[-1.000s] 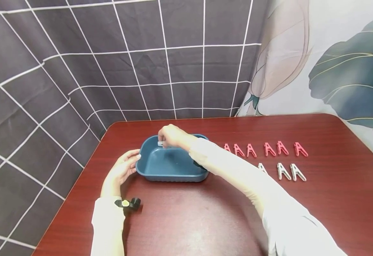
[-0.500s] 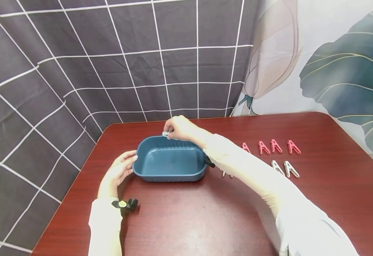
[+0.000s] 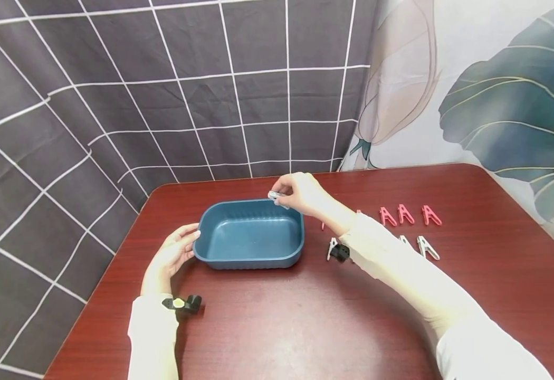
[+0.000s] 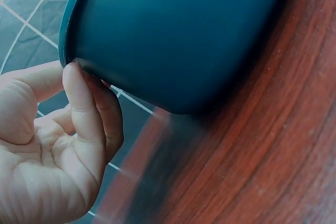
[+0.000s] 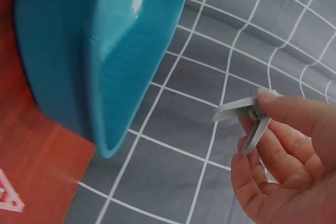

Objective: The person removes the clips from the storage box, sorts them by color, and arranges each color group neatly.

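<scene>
A dark red wooden tabletop (image 3: 277, 327) fills the lower part of the head view. It is smooth and a bit shiny, with rounded corners (a pale glow of light sits on the near middle). Behind it on the left hangs a dark grey cloth (image 3: 163, 95) with thin white lines that make big squares. The cloth has soft folds, so the lines bend. On the right hangs a pale curtain (image 3: 476, 68) with big blue-green leaves and a soft pink flower printed on it. The two cloths meet behind the tabletop.
</scene>
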Available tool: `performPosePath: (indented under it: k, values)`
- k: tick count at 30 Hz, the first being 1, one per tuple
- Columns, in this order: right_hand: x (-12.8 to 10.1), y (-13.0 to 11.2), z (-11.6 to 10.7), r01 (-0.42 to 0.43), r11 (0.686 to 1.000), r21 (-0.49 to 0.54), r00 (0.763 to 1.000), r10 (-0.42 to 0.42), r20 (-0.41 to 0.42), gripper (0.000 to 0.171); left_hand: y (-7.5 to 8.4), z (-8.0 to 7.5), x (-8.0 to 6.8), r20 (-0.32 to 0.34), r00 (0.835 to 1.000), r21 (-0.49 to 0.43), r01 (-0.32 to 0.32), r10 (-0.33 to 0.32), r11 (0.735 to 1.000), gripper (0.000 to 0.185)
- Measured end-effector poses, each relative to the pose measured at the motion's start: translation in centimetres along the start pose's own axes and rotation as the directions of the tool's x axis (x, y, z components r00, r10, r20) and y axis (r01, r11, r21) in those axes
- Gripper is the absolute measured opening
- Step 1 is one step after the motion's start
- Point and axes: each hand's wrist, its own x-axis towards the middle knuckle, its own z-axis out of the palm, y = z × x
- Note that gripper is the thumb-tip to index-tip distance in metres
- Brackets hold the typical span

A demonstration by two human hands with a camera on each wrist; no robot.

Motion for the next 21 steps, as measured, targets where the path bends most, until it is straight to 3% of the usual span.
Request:
performPosePath:
  k: [10,15,21]
  values:
    - [-5.3,3.6,-1.8,-0.111,0.991,0.080,0.992,0.114,-0.045,0.014,0.4,0.2,-0.2,0.027,1.000,-0.036,0.011,-0.010,0.999,0.018]
    - [-7.1,5.6,-2.9,-0.147,0.987,0.065,0.985,0.152,-0.079,0.014,0.3,0.1,0.0,0.030,0.999,-0.074,0.021,-0.019,0.997,0.023]
    - [-9.4,7.9,-4.3,-0.184,0.981,0.063,0.980,0.188,-0.059,0.015,0.1,0.2,0.0,0.035,0.999,-0.076,0.023,-0.020,0.997,0.026]
